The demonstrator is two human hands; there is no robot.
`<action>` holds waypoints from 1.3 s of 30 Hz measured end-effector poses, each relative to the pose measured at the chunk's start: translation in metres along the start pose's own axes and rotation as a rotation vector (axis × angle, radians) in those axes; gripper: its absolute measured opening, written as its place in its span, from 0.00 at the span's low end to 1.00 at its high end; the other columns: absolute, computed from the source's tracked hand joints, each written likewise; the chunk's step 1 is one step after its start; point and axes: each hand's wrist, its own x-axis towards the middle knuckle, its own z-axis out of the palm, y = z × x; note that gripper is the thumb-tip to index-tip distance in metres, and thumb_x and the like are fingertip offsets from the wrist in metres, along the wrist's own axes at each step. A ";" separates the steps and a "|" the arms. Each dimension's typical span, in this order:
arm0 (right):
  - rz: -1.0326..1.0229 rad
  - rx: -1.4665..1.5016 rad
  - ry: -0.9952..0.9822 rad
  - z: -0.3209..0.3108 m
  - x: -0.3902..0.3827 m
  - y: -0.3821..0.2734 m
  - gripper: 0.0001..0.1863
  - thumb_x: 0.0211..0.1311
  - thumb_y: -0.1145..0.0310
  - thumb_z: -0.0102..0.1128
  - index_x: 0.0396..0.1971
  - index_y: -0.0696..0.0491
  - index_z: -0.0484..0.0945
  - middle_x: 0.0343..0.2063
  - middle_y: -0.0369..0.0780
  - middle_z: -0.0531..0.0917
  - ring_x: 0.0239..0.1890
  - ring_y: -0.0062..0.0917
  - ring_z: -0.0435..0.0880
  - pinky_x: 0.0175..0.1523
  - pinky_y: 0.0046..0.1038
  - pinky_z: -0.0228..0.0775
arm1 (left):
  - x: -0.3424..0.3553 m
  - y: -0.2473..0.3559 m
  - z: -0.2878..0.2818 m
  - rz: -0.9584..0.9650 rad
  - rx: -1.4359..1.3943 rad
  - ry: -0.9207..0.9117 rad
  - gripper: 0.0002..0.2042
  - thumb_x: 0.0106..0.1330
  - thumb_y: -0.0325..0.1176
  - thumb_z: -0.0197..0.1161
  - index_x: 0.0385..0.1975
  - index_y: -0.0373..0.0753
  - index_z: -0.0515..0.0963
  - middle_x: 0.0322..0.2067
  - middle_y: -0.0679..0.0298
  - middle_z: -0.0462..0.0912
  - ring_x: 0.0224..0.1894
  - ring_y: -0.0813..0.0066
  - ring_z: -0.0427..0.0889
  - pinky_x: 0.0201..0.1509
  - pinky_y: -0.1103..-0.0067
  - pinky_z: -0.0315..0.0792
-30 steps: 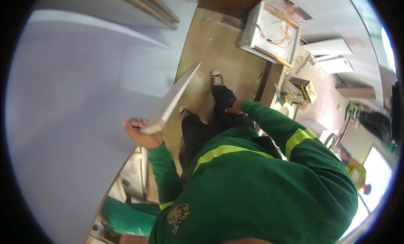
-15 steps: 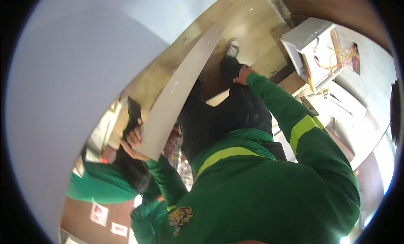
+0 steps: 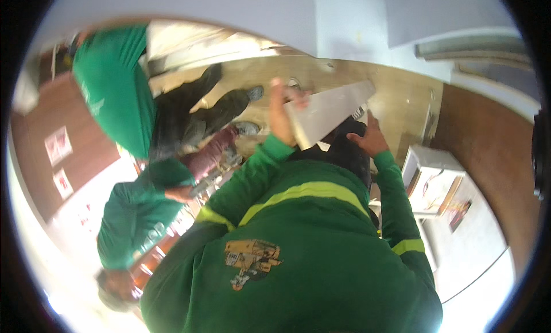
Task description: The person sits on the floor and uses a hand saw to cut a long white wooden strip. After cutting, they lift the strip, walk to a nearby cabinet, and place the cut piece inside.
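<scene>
- A white board [image 3: 328,112] is held in front of the chest, above the wooden floor [image 3: 396,97].
- Its long axis is seen to run from lower left to upper right, from near the left hand [image 3: 282,112] toward the far end at the upper right.
- The left hand is closed around the near, lower-left end of the board; the fingers are wrapped over its edge.
- The right hand [image 3: 367,139] is placed just under the lower long edge of the board, with the fingers spread open; whether it touches the board cannot be told for sure, as the picture is blurred there.
- Of the two hands, the left is the one that grips; the right is the nearer one to the middle of the board.
- Both forearms are covered by green sleeves with a yellow stripe [image 3: 304,192].
- To the right, near the right elbow, a white open box [image 3: 431,178] is seen on the floor, with thin wires inside; nothing more of its content can be told.
- To the left, two other persons in green tops [image 3: 112,80] are seen, one standing and one bent low [image 3: 140,206]; their hands are well apart from the board.
- At the top, a pale wall [image 3: 241,11] and further grey panels [image 3: 470,46] are seen, apart from the board.
</scene>
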 end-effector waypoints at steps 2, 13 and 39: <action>-0.238 -0.062 0.059 -0.062 -0.029 -0.050 0.64 0.54 0.42 0.79 0.79 0.59 0.50 0.73 0.57 0.64 0.74 0.54 0.66 0.74 0.51 0.63 | -0.010 -0.006 0.024 0.085 0.155 0.042 0.36 0.82 0.65 0.42 0.16 0.42 0.70 0.18 0.62 0.72 0.29 0.67 0.76 0.53 0.68 0.73; -0.713 -0.102 0.235 -0.149 -0.062 -0.176 0.33 0.67 0.63 0.69 0.68 0.59 0.69 0.60 0.56 0.78 0.59 0.52 0.81 0.60 0.44 0.75 | 0.025 -0.019 0.107 0.040 -0.004 0.117 0.34 0.77 0.71 0.46 0.28 0.41 0.75 0.21 0.69 0.71 0.27 0.79 0.69 0.35 0.79 0.66; 0.220 -0.033 0.803 -0.162 -0.070 -0.201 0.11 0.59 0.78 0.57 0.42 0.54 0.79 0.38 0.53 0.87 0.47 0.54 0.86 0.50 0.51 0.77 | 0.117 0.289 -0.040 0.191 1.519 -1.355 0.20 0.78 0.48 0.62 0.50 0.34 0.80 0.45 0.52 0.86 0.46 0.58 0.85 0.52 0.66 0.77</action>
